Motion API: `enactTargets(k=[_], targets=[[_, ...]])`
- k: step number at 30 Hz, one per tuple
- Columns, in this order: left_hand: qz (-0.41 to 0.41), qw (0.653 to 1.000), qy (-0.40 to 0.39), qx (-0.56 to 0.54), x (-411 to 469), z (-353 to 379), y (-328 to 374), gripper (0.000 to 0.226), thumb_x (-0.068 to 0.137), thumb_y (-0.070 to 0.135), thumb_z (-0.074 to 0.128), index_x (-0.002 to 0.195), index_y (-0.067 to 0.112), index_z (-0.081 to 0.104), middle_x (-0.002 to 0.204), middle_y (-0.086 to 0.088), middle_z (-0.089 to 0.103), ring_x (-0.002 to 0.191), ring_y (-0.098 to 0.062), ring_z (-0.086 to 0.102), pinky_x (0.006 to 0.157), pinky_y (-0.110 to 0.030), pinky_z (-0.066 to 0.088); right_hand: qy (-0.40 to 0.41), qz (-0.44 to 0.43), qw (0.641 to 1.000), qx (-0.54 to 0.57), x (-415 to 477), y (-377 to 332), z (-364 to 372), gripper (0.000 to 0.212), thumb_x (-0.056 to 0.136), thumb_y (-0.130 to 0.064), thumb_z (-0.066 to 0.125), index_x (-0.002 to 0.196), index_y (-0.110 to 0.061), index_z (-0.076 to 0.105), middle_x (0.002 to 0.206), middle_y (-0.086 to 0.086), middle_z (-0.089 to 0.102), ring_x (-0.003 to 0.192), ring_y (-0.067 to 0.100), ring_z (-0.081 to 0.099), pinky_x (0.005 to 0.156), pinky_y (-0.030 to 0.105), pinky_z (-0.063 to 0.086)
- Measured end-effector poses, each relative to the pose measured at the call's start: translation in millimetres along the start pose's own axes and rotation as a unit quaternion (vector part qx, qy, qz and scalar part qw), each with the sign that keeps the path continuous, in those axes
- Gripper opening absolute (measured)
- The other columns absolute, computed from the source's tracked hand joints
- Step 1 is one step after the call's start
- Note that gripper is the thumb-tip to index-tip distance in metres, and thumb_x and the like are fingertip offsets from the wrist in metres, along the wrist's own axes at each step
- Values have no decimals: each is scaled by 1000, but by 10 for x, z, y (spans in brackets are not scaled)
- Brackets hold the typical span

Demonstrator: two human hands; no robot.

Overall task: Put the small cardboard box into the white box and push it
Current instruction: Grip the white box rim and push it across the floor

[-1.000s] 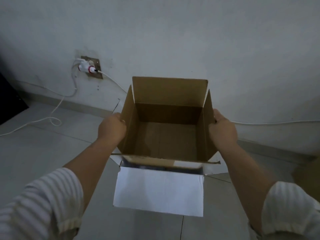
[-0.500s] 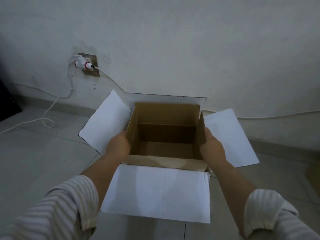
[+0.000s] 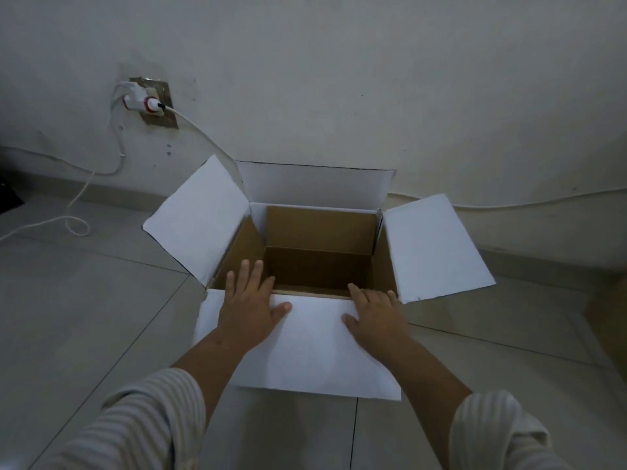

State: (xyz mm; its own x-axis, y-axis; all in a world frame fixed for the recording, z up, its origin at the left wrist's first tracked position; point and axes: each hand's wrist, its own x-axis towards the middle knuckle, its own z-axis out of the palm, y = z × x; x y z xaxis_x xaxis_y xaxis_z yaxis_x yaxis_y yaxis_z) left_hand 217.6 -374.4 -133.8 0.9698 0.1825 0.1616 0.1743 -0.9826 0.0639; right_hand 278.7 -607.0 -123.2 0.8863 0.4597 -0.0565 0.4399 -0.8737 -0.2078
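Observation:
The small brown cardboard box (image 3: 319, 232) sits inside the white box (image 3: 200, 215), open at the top, its flaps standing against the white walls. The white box rests on the tiled floor close to the wall, all its flaps spread outward. My left hand (image 3: 249, 307) lies flat on the near white flap, fingers spread and reaching over the box's near edge. My right hand (image 3: 375, 310) also lies flat on that flap, fingertips at the near edge. Neither hand holds anything.
The wall (image 3: 339, 79) stands just behind the boxes. A wall socket with a white plug (image 3: 149, 103) is at the upper left, its cables (image 3: 78, 225) trailing on the floor to the left. Another brown cardboard object (image 3: 610, 323) shows at the right edge.
The cardboard box went down from above the white box into it. My hands let go of its sides and now rest flat on the near white flap.

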Motion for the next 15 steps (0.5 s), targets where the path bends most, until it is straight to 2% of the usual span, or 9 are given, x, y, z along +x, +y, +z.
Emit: enactTargets(k=[2,3,5,6,8,11,15], targets=[[48,999,-7,-1,17,23,7,102,73,78,-7,143,21,40,160,-7,19,150,-30,7,115,-45,-7,18,-1,1000,4,-3,-8,52,66,92,-51,42,147,-23,17,149,4,36,138,26,29,117,47,10],[57,998,-31,-8,20,39,12,101,73,79,-6,145,22,36,160,-5,20,150,-28,8,116,-44,-7,24,-2,1000,1,-8,-9,76,68,91,-54,42,146,-23,17,148,4,37,137,26,30,117,48,10],[40,996,-75,-28,25,61,45,85,81,77,17,146,24,30,158,-2,26,149,-25,14,119,-45,-5,26,-1,1000,-11,-4,-10,112,69,89,-57,42,145,-22,21,145,4,41,135,27,33,117,47,11],[25,996,-84,-35,27,63,71,77,84,72,31,145,25,32,156,-1,32,147,-24,20,120,-47,-2,26,0,1000,-15,5,-12,125,67,89,-56,43,143,-22,25,143,5,43,133,27,35,116,47,13],[6,996,-74,-44,36,76,120,66,85,64,46,137,25,41,146,-1,45,139,-23,35,120,-49,2,37,-1,999,-20,24,-13,134,57,90,-53,46,136,-21,37,136,5,49,128,27,41,115,47,18],[-12,998,-50,-47,54,105,173,55,84,61,51,124,23,51,132,-1,56,127,-21,46,120,-50,4,60,-11,998,-31,31,8,160,41,93,-46,46,124,-20,47,125,6,56,118,27,47,109,44,29],[-44,997,-35,-50,72,120,235,50,84,60,52,116,21,54,125,-2,60,121,-22,51,120,-51,6,76,-2,997,-25,30,72,171,28,95,-39,43,115,-20,50,116,4,59,108,24,50,99,40,37]])
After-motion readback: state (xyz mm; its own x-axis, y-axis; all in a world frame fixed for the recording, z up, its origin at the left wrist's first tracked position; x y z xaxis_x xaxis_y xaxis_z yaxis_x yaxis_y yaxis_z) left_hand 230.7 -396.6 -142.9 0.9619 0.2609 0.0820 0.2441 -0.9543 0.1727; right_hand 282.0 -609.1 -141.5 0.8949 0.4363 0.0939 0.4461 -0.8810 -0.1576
